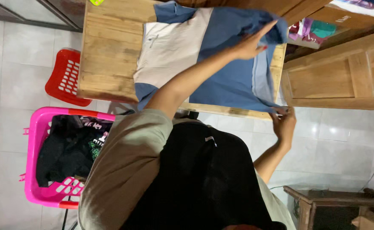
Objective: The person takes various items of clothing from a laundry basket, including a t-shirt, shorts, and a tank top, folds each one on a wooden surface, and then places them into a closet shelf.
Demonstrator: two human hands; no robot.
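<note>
Nearest the camera is the person's own body: one black cloth front (204,179) over a loose olive-grey short-sleeved top (123,162), filling the lower middle of the view.

Beyond it stands one plain wooden table (110,51) of pale, rough-grained planks. One blue and off-white short-sleeved shirt of soft knit fabric (204,55) lies spread flat over most of the tabletop, its lower edge hanging just past the near edge of the table. A second, larger piece of wooden furniture with panelled doors (340,76) stands just beside the table, and one dark wooden stand (323,208) sits near the lower corner.

On the white tiled floor (16,64) there are two plastic baskets with slotted walls: one bright pink laundry basket (35,140) holding dark crumpled clothes (72,149) with printed lettering, and one smaller red basket (65,76) partly tucked under the table.

Two hands are at the shirt. The left hand (251,44) is open, fingers stretched nearly straight, lying on a folded-over blue part of the shirt near its far side. The right hand (284,123) is closed in a pinch on the shirt's hanging corner at the table's near edge.
</note>
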